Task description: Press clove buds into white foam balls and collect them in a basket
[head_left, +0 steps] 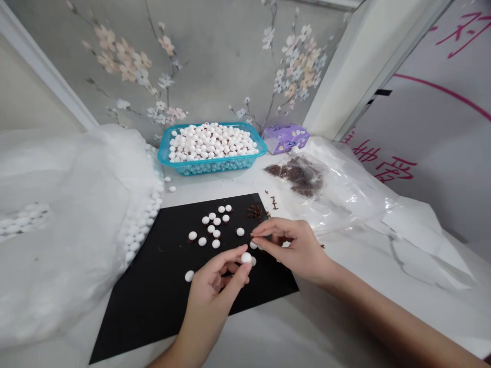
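Observation:
My left hand [218, 278] pinches a small white ball [246, 258] between thumb and forefinger, above the black mat [153, 306]. Close by on the right, my right hand [293, 245] has its thumb and forefinger pressed together on a tiny dark brown piece, mostly hidden by the fingertips. Several white balls [217, 221] lie loose on the mat, some with brown bits showing under them. One more white ball [189, 276] rests left of my left hand. A little heap of brown pieces [254, 211] sits at the mat's far right.
A blue basket [212, 166] full of white balls stands at the back, beside a purple packet [286, 139]. On the left bulges a large translucent bag [76, 266] of white balls. A clear plastic bag [330, 204] with brown pieces lies at right. Behind is a flowered wall panel [215, 61].

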The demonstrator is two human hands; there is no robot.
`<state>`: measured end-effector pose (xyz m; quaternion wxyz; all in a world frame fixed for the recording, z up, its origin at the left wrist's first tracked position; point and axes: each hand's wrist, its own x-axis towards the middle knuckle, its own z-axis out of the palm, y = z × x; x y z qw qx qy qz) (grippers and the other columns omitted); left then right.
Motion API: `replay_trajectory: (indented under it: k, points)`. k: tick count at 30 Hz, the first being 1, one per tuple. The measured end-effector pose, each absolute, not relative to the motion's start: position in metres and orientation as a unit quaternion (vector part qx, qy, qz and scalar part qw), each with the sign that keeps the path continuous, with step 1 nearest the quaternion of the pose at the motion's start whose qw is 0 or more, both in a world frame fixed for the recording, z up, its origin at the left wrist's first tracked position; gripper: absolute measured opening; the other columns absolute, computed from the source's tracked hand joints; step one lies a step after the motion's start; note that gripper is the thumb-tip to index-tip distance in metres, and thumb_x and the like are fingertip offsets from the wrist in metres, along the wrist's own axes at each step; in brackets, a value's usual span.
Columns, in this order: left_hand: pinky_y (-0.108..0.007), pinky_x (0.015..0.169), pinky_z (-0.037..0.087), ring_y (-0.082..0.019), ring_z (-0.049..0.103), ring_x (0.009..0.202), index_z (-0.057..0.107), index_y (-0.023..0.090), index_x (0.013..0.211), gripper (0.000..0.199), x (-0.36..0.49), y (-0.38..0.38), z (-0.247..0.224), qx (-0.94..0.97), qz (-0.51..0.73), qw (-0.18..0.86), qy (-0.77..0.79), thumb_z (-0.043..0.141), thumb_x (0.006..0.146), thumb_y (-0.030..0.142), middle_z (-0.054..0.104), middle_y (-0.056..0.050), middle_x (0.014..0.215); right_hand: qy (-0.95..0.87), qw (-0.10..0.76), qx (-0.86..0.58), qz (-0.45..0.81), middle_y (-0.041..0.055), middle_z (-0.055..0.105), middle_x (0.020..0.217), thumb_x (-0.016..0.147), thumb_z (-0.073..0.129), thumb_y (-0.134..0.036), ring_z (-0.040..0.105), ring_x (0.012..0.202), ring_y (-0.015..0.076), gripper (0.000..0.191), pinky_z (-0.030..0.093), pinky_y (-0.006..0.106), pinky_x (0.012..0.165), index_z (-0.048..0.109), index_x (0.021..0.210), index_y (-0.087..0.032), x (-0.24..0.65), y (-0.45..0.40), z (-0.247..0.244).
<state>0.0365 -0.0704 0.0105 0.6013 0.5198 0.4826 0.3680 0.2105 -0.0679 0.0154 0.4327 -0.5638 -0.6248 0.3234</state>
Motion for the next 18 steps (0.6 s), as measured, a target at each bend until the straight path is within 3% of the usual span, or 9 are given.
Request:
replay_trajectory:
  k: [7,18]
  points:
    - [-0.019,0.057,0.051,-0.012,0.06,0.066,0.063,0.017,0.076,0.012,0.038,-0.069,0.009,0.526,0.373,0.596,0.479,0.067,0.068,0.024,0.065,-0.001,0.073,-0.631,0.458,-0.555,0.29,-0.0022,0.064,0.067,0.076,0.061,-0.019,0.044,0.042,0.0052,0.008,0.038,0.018,0.042,0.06,0.085,-0.021,0.201,-0.076,0.018]
    - [-0.023,0.057,0.053,-0.013,0.061,0.063,0.065,0.016,0.076,0.015,0.037,-0.069,0.008,0.507,0.379,0.603,0.485,0.068,0.069,0.03,0.067,-0.002,0.073,-0.672,0.462,-0.519,0.255,-0.0066,0.047,0.053,0.08,0.054,-0.017,0.043,0.042,0.0057,0.008,0.038,0.018,0.043,0.055,0.088,-0.021,0.197,-0.081,0.015]
